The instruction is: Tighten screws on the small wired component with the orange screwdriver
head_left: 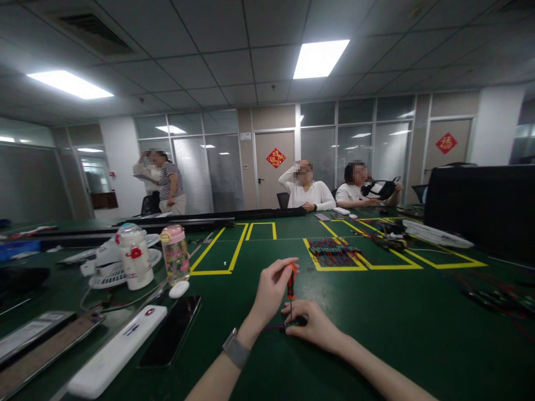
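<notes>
My left hand [270, 289], with a watch on its wrist, is closed around the top of an orange and black screwdriver [291, 287]. The screwdriver stands upright, its tip down at a small green wired terminal block [296, 322]. My right hand [315, 326] pinches that block between thumb and fingers, low over the green table [259, 373]. Red and blue wires [273, 327] run out from the block to the left. My fingers hide most of the block, so its exact kind is hard to make out.
Beyond my hands, a pile of wired green parts [334, 252] lies inside yellow tape. More wired parts [497, 298] are at the right. On the left are a black phone [171, 331], a white power strip-like bar [119, 351] and two bottles [175, 253]. People sit across the table.
</notes>
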A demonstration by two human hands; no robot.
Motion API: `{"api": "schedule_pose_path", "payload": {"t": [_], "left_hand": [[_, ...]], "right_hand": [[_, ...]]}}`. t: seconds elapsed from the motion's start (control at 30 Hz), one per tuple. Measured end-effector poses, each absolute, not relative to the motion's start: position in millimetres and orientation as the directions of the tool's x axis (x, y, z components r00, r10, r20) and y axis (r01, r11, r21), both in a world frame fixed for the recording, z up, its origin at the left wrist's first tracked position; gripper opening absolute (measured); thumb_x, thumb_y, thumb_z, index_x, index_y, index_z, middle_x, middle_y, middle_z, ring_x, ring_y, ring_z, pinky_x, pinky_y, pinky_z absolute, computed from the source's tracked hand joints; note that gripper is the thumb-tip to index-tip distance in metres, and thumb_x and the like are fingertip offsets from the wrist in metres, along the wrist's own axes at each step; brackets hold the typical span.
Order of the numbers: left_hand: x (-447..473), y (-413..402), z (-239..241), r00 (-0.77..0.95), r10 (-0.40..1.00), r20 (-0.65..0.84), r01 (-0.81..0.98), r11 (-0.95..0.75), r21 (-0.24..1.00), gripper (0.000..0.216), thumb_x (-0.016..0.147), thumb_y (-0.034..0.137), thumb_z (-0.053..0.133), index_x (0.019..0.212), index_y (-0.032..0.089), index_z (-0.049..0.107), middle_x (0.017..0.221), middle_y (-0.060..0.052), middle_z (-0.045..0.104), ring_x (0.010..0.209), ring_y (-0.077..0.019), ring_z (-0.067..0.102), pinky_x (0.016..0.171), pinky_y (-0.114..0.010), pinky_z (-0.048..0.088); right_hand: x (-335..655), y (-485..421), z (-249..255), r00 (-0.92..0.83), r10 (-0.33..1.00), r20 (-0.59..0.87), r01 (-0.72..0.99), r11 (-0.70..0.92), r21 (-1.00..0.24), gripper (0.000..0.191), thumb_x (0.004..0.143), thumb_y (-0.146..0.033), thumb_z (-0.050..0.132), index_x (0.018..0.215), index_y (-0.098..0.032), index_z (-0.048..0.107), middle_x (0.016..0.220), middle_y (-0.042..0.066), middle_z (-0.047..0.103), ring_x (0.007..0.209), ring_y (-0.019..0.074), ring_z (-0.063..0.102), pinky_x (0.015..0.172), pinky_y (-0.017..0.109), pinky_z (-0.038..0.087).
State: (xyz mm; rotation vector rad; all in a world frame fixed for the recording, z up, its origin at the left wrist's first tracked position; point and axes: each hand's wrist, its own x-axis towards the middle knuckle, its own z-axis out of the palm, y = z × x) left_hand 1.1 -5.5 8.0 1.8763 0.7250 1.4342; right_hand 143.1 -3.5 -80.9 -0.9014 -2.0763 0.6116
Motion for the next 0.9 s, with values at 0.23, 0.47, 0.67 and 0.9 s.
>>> {"api": "schedule_pose_path", "payload": {"t": [0.23, 0.47, 0.67, 0.9], "left_hand": [[0.6, -9.1, 7.5, 0.155, 0.675, 0.721, 0.285, -0.729, 0.622, 0.026, 0.089, 0.030, 0.048, 0.104, 0.022, 0.068, 0.102, -0.007, 0.061, 0.096, -0.0182, 0.059, 0.087, -0.031, 0.047], [1.0, -9.5, 8.6, 0.203, 0.725, 0.658, 0.176, -0.688, 0.704, 0.022, 0.085, 0.030, 0.055, 0.098, 0.019, 0.069, 0.092, -0.006, 0.063, 0.082, -0.0169, 0.061, 0.075, -0.029, 0.051], [2.0, -10.9, 10.5, 0.254, 0.712, 0.654, 0.122, -0.694, 0.709, 0.030, 0.091, 0.029, 0.044, 0.108, 0.020, 0.067, 0.103, -0.008, 0.064, 0.099, -0.0185, 0.059, 0.089, -0.033, 0.048], [0.2, -8.7, 8.9, 0.128, 0.695, 0.708, 0.249, -0.713, 0.655, 0.021, 0.083, 0.033, 0.058, 0.093, 0.020, 0.071, 0.092, -0.006, 0.063, 0.085, -0.0175, 0.060, 0.081, -0.030, 0.049]], "right_hand": [[142.5, -2.8, -82.1, -0.446, 0.777, 0.445, 0.426, 0.621, -0.658, 0.013, 0.073, -0.030, 0.069, 0.069, -0.017, 0.070, 0.079, 0.004, 0.071, 0.083, 0.0204, 0.064, 0.078, 0.031, 0.049], [142.5, -0.7, -86.2, -0.435, 0.782, 0.447, 0.413, 0.615, -0.672, 0.012, 0.072, -0.028, 0.069, 0.068, -0.017, 0.070, 0.077, 0.004, 0.070, 0.083, 0.0201, 0.064, 0.077, 0.030, 0.049], [142.7, 1.1, -87.3, -0.430, 0.788, 0.442, 0.409, 0.606, -0.682, 0.012, 0.072, -0.028, 0.069, 0.067, -0.016, 0.070, 0.077, 0.004, 0.070, 0.082, 0.0202, 0.064, 0.078, 0.030, 0.049], [143.8, 0.4, -86.4, -0.432, 0.789, 0.437, 0.414, 0.604, -0.681, 0.011, 0.073, -0.027, 0.069, 0.068, -0.017, 0.071, 0.080, 0.004, 0.071, 0.084, 0.0204, 0.064, 0.080, 0.031, 0.049]]}}
